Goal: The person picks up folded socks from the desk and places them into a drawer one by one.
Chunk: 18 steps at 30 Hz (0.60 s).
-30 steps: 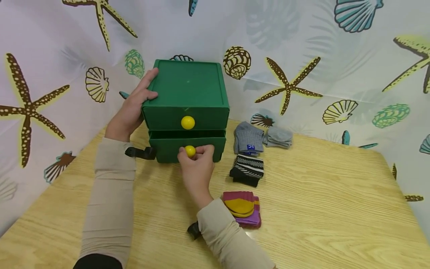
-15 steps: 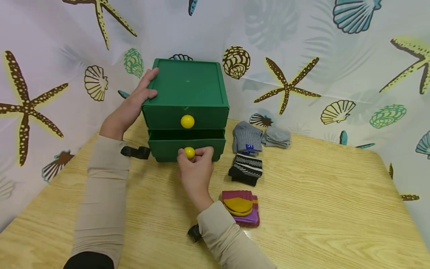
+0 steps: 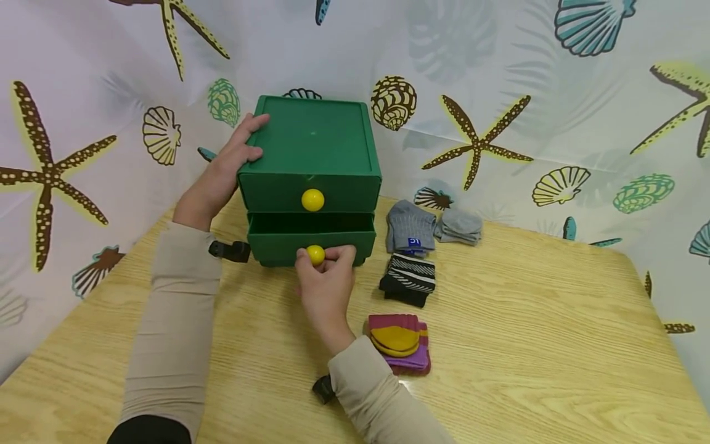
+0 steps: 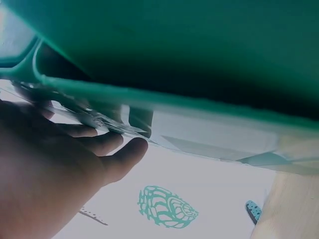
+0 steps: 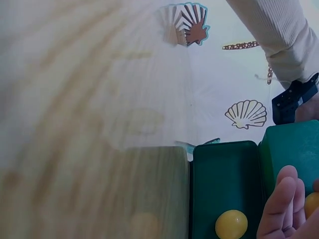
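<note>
A green two-drawer box (image 3: 313, 139) stands at the back left of the table in the head view. My left hand (image 3: 222, 169) lies against its left side, with fingertips over the top edge; in the left wrist view the fingers (image 4: 119, 159) are extended along its side wall. My right hand (image 3: 327, 287) pinches the round yellow knob (image 3: 316, 254) of the lower drawer (image 3: 272, 246) between thumb and fingers. That drawer is pulled partly out, showing a dark gap above its front. The upper drawer (image 3: 266, 194), with its own yellow knob (image 3: 313, 200), is closed.
To the right of the box lie folded socks: a blue-grey pair (image 3: 410, 225), a light grey pair (image 3: 460, 226), a black-and-white striped pair (image 3: 409, 277) and a maroon, mustard and purple pair (image 3: 396, 339) near my right sleeve. A shell-patterned cloth (image 3: 499, 80) hangs behind the wooden table (image 3: 527, 333).
The lower drawer has come slightly further out towards me, with my right hand on its knob. My left hand stays at the box's left side.
</note>
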Each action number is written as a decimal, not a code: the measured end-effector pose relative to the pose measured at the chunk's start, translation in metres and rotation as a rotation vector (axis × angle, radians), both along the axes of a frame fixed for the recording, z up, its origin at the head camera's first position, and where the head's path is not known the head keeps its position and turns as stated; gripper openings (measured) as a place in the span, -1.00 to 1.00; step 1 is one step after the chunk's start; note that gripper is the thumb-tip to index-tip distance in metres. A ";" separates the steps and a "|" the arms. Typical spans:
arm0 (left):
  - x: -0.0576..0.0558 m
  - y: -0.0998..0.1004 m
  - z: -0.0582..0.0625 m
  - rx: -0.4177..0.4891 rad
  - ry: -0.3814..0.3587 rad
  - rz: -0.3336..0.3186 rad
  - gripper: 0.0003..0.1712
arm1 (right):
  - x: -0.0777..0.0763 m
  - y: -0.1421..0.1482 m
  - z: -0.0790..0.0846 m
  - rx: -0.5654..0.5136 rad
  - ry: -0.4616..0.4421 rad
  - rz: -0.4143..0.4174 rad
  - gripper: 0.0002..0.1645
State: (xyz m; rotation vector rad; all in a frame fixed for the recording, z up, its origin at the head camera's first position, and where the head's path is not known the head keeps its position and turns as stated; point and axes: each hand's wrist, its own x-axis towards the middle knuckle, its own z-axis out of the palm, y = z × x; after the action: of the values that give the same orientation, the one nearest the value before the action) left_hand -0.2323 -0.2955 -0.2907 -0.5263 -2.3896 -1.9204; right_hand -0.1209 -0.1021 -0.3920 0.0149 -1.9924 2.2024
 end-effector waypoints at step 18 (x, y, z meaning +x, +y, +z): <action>-0.002 0.001 -0.001 0.017 0.002 0.035 -0.27 | 0.026 0.012 0.004 0.009 -0.053 0.046 -0.52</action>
State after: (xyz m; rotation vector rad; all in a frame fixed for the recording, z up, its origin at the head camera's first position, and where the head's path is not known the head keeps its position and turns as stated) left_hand -0.2342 -0.2941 -0.2914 -0.4826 -2.3631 -1.9226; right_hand -0.0946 -0.0904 -0.3884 0.0036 -2.0495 2.2453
